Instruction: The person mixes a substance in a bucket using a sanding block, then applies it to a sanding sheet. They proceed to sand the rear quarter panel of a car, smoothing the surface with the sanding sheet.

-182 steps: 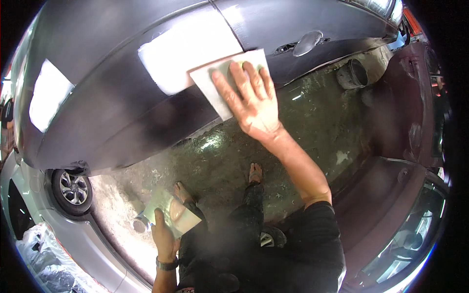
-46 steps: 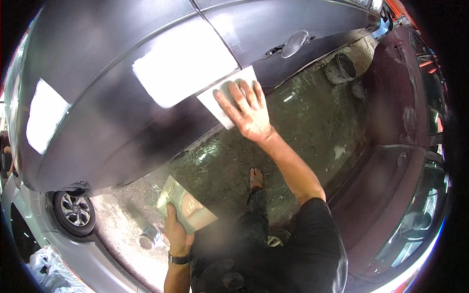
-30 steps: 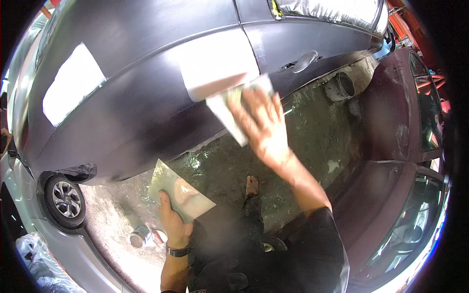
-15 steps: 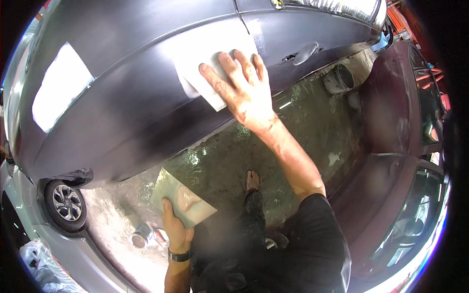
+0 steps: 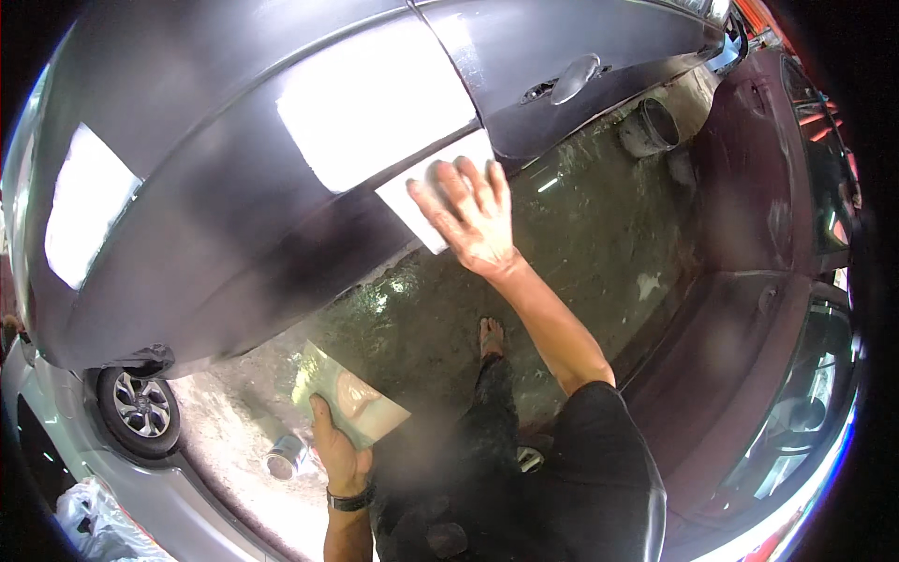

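My right hand [image 5: 473,211] presses a thin, flat, pale rectangular spreader [image 5: 405,195] against the lower side of a dark grey car body [image 5: 215,225], fingers lying across its face. Just above the spreader, a large bright white patch [image 5: 375,103] covers the panel beside a door seam. Low in front of me, my left hand [image 5: 342,454] grips a greenish flat board [image 5: 323,375] by its edge, thumb on top. A smooth beige lump of putty [image 5: 356,393] sits on that board.
A maroon car [image 5: 721,356] stands along the right. On the wet floor [image 5: 421,318] are a dark bucket [image 5: 648,128] at the far right and a small can [image 5: 284,457] at lower left. A silver car [image 5: 159,487] with a wheel [image 5: 140,412] borders the left.
My right hand has slid the spreader down the panel toward its lower edge, uncovering the white patch. The left hand with the board stays nearly in place. The view has shifted slightly.
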Action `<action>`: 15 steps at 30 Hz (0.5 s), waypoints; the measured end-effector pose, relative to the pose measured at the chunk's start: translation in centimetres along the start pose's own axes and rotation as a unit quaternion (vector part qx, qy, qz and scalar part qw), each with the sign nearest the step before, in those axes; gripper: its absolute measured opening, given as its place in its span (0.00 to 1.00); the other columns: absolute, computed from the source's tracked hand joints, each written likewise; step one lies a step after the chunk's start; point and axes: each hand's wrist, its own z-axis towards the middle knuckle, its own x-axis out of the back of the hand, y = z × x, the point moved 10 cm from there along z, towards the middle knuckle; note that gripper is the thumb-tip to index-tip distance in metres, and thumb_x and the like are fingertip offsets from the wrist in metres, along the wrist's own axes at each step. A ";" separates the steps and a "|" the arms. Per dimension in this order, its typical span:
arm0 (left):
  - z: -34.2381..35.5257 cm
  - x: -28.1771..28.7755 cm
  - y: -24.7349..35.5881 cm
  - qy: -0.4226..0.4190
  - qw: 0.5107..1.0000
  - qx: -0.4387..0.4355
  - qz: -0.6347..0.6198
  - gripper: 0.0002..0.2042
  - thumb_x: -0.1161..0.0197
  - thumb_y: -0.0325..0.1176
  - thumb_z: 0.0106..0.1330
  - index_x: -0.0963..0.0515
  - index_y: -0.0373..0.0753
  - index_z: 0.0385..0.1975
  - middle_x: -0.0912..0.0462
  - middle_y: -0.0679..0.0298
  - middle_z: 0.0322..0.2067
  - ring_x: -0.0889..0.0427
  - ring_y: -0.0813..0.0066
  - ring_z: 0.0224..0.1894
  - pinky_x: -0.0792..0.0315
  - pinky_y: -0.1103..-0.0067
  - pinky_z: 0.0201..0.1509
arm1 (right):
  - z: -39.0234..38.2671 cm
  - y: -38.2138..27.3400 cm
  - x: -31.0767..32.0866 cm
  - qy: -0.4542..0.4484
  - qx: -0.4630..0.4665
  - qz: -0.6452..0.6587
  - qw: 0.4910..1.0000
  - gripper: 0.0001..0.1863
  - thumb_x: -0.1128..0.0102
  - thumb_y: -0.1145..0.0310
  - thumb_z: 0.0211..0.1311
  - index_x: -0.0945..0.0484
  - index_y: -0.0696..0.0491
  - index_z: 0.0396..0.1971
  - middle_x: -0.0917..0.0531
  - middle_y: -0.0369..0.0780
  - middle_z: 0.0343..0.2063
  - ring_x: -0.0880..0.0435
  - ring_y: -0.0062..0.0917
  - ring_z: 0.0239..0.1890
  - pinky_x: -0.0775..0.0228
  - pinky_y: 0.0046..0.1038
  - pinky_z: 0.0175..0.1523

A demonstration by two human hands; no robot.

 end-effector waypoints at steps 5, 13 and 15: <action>-1.0 -0.3 0.5 0.011 1.000 0.004 0.009 0.22 0.52 0.49 0.77 0.30 0.35 0.57 0.21 0.56 0.50 0.20 0.62 0.50 0.23 0.66 0.55 | 2.6 5.9 6.2 0.031 -0.132 0.035 0.990 0.34 0.44 0.79 0.49 0.25 0.45 0.61 0.26 0.44 0.56 0.26 0.42 0.57 0.35 0.48 0.62; -1.1 -0.2 0.5 -0.005 1.000 0.002 -0.010 0.22 0.52 0.50 0.77 0.28 0.37 0.55 0.19 0.59 0.46 0.18 0.66 0.45 0.21 0.70 0.50 | 9.7 10.7 8.0 0.034 -0.151 -0.022 0.988 0.36 0.45 0.81 0.48 0.25 0.37 0.61 0.23 0.36 0.52 0.25 0.35 0.57 0.40 0.55 0.66; -1.2 -0.5 0.5 -0.010 1.000 0.002 -0.009 0.22 0.52 0.50 0.77 0.28 0.37 0.55 0.19 0.59 0.46 0.18 0.67 0.45 0.21 0.70 0.50 | 10.8 11.2 7.6 0.044 -0.140 -0.037 0.988 0.35 0.45 0.81 0.49 0.24 0.35 0.59 0.22 0.35 0.50 0.25 0.34 0.57 0.44 0.59 0.67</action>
